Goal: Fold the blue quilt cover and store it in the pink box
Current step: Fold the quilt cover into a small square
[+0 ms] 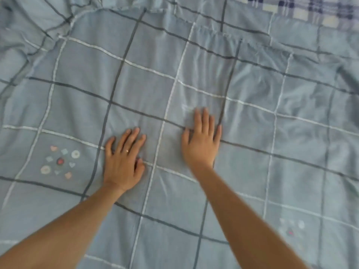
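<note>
Lying spread across the bed, the blue quilt cover (pixel 194 78) is being pressed flat by the left hand (pixel 124 162) and right hand (pixel 201 140) — fingers straight, nothing gripped — folding barely begun; no pink box is seen.

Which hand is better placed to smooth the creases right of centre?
Right, probably: the right hand lies flat beside those creases on the blue quilt cover; the left hand lies flat farther off.
</note>
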